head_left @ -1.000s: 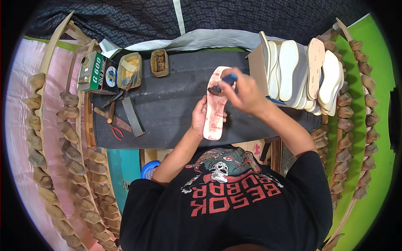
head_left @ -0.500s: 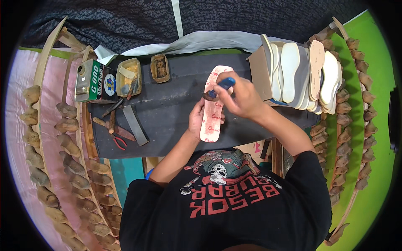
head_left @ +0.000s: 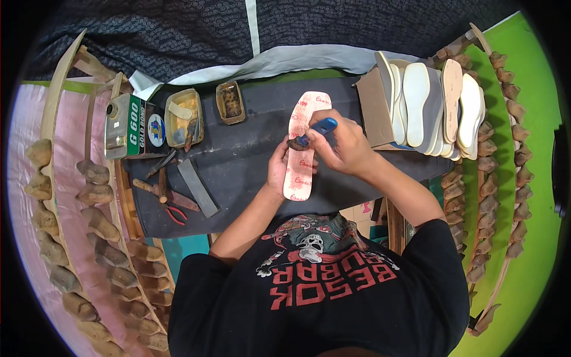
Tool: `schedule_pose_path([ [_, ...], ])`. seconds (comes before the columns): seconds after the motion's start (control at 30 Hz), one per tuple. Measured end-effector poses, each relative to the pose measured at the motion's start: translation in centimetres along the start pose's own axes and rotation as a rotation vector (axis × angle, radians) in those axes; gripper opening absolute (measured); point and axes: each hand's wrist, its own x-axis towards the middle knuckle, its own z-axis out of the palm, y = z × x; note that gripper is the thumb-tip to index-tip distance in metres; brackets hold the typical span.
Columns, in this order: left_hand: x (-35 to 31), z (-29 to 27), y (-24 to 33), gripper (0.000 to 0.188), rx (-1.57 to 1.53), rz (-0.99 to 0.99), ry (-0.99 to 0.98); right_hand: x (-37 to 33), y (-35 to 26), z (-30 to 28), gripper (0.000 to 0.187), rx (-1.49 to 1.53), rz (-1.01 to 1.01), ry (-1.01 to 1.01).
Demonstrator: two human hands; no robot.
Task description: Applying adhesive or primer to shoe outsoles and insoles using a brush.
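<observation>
A pale shoe insole point(head_left: 301, 178) with red printing and a reddish, rubbed-looking middle stands lengthwise in front of me, over the dark table. My left hand point(head_left: 278, 169) grips it from below at the left edge, with fingertips showing at its right side. In my right hand point(head_left: 348, 143) is a blue-handled tool point(head_left: 322, 127), its fingers wrapped around the handle. The tool's dark, brush-like head point(head_left: 295, 144) lies against the middle of the insole, close to my left thumb. The exact kind of head is too small to make out.
At right stands a cardboard box point(head_left: 374, 110) packed with pale insoles point(head_left: 414, 98). A metal can point(head_left: 126, 128) and two tubs point(head_left: 229, 102) sit at left. Red-handled pliers point(head_left: 175, 215), a hammer point(head_left: 162, 184) and a grey block point(head_left: 198, 187) lie nearby. Racks of shoe lasts point(head_left: 107, 223) flank the table.
The tool in my right hand has shifted slightly down and left on the insole, and that hand sits a little lower. My left hand keeps its hold. The whole view has moved slightly.
</observation>
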Motion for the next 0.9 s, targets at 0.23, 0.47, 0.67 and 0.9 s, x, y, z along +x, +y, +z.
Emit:
schedule_pose_path([
  [0.23, 1.6, -3.0, 0.2, 0.053, -0.042, -0.055, -0.271, -3.6, -3.8, 2.1, 0.026, 0.025, -0.308, -0.215],
  [0.47, 1.1, 2.5, -0.3, 0.048, -0.108, -0.115, 0.064, -2.4, -1.6, -0.8, 0.025, -0.086, -0.153, -0.009],
  [0.67, 1.2, 3.0, -2.1, 0.051, -0.019, 0.021, 0.121, -3.0, -0.8, -2.2, 0.026, -0.136, -0.198, -0.074],
  [0.9, 1.1, 1.1, -1.0, 0.057, 0.156, 0.053, 0.090, -6.0, -3.9, -1.6, 0.031, 0.049, -0.251, -0.169],
])
